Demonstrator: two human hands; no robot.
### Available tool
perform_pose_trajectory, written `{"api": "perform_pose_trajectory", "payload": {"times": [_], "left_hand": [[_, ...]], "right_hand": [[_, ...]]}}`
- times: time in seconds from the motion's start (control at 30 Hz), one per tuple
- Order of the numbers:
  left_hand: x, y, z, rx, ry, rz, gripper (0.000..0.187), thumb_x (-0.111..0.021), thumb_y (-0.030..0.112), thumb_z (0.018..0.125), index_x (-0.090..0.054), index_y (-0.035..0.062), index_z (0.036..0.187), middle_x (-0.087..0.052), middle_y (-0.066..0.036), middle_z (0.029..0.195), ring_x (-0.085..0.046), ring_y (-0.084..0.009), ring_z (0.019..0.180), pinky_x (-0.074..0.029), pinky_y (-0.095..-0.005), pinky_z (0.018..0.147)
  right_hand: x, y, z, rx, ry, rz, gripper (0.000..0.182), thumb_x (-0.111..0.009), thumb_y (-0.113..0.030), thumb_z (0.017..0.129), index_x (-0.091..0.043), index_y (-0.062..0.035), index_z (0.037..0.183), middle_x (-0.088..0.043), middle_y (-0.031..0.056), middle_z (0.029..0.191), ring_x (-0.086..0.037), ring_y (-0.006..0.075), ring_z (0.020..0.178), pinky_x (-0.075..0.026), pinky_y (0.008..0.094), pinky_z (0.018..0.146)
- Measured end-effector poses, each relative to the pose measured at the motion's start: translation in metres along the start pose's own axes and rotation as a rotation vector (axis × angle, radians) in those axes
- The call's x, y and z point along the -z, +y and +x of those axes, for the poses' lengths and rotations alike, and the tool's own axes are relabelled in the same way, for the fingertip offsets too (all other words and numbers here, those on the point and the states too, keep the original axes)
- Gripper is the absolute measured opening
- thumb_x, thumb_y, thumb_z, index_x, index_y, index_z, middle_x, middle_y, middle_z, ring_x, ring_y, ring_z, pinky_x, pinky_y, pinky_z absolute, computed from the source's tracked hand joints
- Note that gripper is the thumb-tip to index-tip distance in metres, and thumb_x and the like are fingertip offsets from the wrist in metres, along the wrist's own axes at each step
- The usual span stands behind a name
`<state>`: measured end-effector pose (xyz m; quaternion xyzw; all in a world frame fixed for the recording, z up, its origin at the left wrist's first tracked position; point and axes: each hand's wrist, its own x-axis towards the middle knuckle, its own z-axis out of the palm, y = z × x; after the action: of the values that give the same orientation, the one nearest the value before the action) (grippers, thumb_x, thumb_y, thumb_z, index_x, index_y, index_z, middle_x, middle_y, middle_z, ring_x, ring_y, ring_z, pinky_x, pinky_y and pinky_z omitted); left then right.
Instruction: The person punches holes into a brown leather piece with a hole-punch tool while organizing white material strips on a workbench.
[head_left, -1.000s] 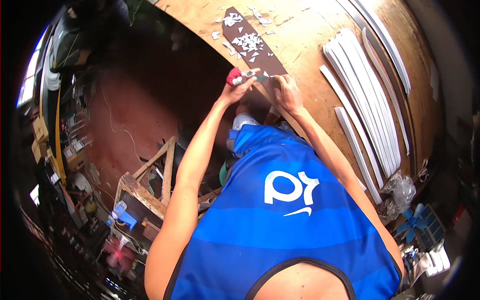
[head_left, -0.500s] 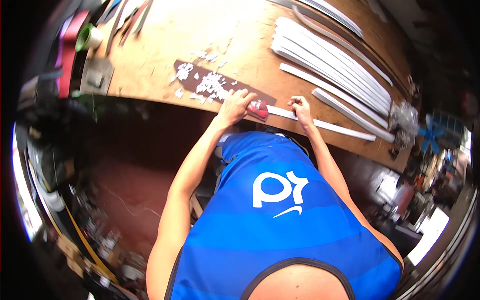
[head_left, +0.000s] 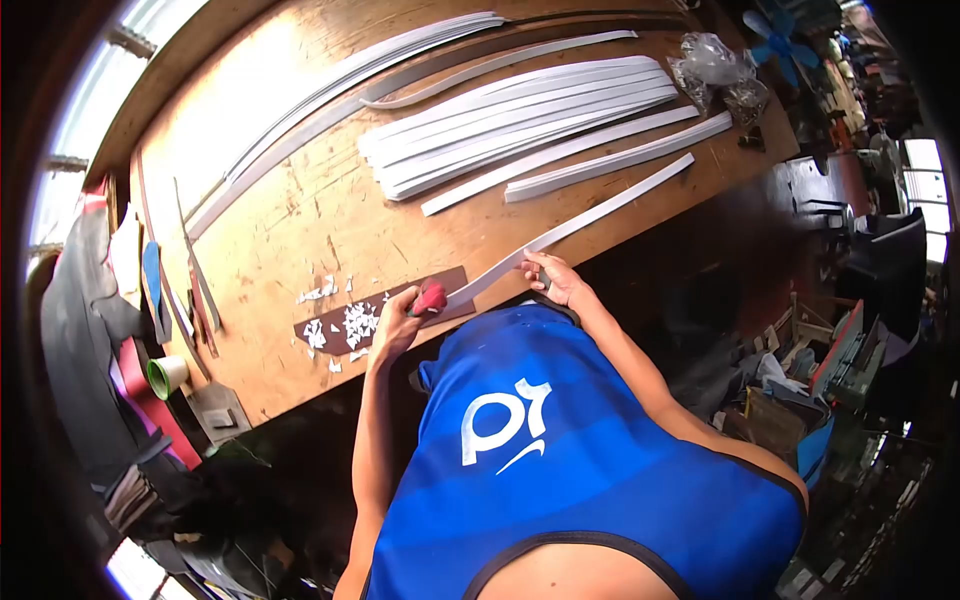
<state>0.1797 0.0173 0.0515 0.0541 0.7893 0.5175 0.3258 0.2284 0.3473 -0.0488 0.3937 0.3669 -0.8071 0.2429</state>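
Note:
My left hand (head_left: 396, 322) is closed around a red tool (head_left: 430, 297), whose working end I cannot make out. The tool sits over a dark brown board (head_left: 452, 283) at the table's near edge. One end of a long white strip (head_left: 600, 210) lies on this board beside the tool; the rest runs up and right across the table. Thumb and fingers of my right hand (head_left: 556, 280) are closed at the strip's near edge, right of the board. Small white cut pieces (head_left: 361, 323) lie heaped on the board's left part, and some are scattered around it.
Behind the strip lie a stack of white strips (head_left: 520, 125) and several loose ones on the wooden table (head_left: 290, 235). A clear plastic bag (head_left: 715, 65) is at the right end. A green-rimmed cup (head_left: 166, 375) and a metal plate (head_left: 220, 412) are at the left corner.
The view has turned, so the table appears tilted and more of it shows. My right hand has moved onto the strip's edge. My left hand still holds the red tool.

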Motion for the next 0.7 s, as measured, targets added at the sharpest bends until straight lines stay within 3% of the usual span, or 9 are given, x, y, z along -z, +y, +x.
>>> {"api": "perform_pose_trajectory", "payload": {"times": [0.03,0.1,0.17,0.27,0.33,0.4,0.5,0.57,0.7], "left_hand": [[0.006,0.007,-0.001,0.014,0.000,-0.086,0.022,-0.076,0.014,0.085,-0.071,0.0046,0.104,-0.071,-0.003,0.091,-0.063,-0.0120,0.089,-0.049,-0.0308,0.084],[0.019,0.023,-0.004,0.099,0.004,-0.036,0.026,-0.077,0.016,0.085,-0.071,0.0044,0.108,-0.072,-0.002,0.097,-0.063,-0.0100,0.092,-0.048,-0.0280,0.088],[0.029,0.033,-0.004,0.116,0.045,0.075,0.024,-0.076,0.019,0.086,-0.070,0.0033,0.104,-0.069,0.000,0.090,-0.060,-0.0081,0.087,-0.048,-0.0266,0.082],[0.047,0.022,0.007,0.136,0.100,0.057,0.019,-0.072,0.019,0.088,-0.067,0.0026,0.098,-0.058,0.003,0.079,-0.050,-0.0062,0.077,-0.042,-0.0254,0.071],[0.058,0.023,0.014,0.163,0.152,0.103,0.018,-0.072,0.018,0.088,-0.069,0.0030,0.098,-0.060,0.003,0.079,-0.051,-0.0054,0.075,-0.042,-0.0248,0.068],[0.063,0.026,0.023,0.214,0.226,0.123,0.016,-0.072,0.016,0.089,-0.072,0.0035,0.099,-0.062,0.003,0.080,-0.052,-0.0055,0.073,-0.042,-0.0245,0.065],[0.067,0.037,0.043,0.243,0.295,0.042,0.016,-0.072,0.011,0.087,-0.072,0.0027,0.101,-0.064,0.004,0.083,-0.054,-0.0058,0.076,-0.045,-0.0243,0.071],[0.077,0.011,0.067,0.188,0.320,-0.009,0.021,-0.075,0.009,0.086,-0.072,0.0035,0.106,-0.067,0.004,0.089,-0.058,-0.0076,0.084,-0.046,-0.0256,0.080],[0.077,0.029,0.114,0.170,0.416,-0.059,0.027,-0.075,0.013,0.090,-0.072,0.0040,0.115,-0.068,0.003,0.093,-0.058,-0.0075,0.088,-0.045,-0.0259,0.084]], "right_hand": [[0.011,-0.007,0.008,0.064,-0.039,0.134,0.019,-0.068,-0.027,0.097,-0.060,-0.0101,0.095,-0.059,0.0002,0.081,-0.052,0.0081,0.065,-0.036,0.0221,0.048],[0.037,-0.028,0.021,0.135,0.098,0.288,0.017,-0.069,-0.027,0.096,-0.062,-0.0118,0.094,-0.056,-0.0024,0.078,-0.051,0.0066,0.063,-0.035,0.0226,0.047],[0.061,-0.043,0.031,0.205,0.086,0.364,0.014,-0.070,-0.026,0.095,-0.063,-0.0146,0.095,-0.054,-0.0040,0.076,-0.051,0.0051,0.062,-0.034,0.0227,0.047],[0.102,-0.105,0.019,0.416,0.243,0.411,0.015,-0.070,-0.023,0.094,-0.058,-0.0156,0.090,-0.052,-0.0038,0.074,-0.050,0.0064,0.058,-0.034,0.0241,0.044],[0.153,-0.145,0.022,0.562,0.343,0.433,0.012,-0.070,-0.020,0.095,-0.059,-0.0161,0.093,-0.050,-0.0048,0.073,-0.050,0.0065,0.057,-0.034,0.0241,0.044],[0.177,-0.194,0.007,0.673,0.439,0.381,0.015,-0.070,-0.018,0.095,-0.057,-0.0156,0.088,-0.049,-0.0042,0.072,-0.050,0.0069,0.058,-0.034,0.0240,0.045],[0.199,-0.259,-0.006,0.810,0.508,0.256,0.013,-0.072,-0.014,0.093,-0.060,-0.0130,0.097,-0.050,-0.0050,0.081,-0.048,0.0043,0.063,-0.034,0.0216,0.047],[0.193,-0.297,-0.008,0.864,0.541,0.136,0.021,-0.075,-0.016,0.090,-0.060,-0.0089,0.103,-0.050,-0.0047,0.081,-0.047,0.0030,0.063,-0.033,0.0199,0.046],[0.181,-0.357,0.025,0.898,0.536,0.016,0.032,-0.080,-0.016,0.086,-0.060,-0.0049,0.108,-0.053,-0.0028,0.081,-0.046,0.0036,0.061,-0.032,0.0206,0.045]]}}
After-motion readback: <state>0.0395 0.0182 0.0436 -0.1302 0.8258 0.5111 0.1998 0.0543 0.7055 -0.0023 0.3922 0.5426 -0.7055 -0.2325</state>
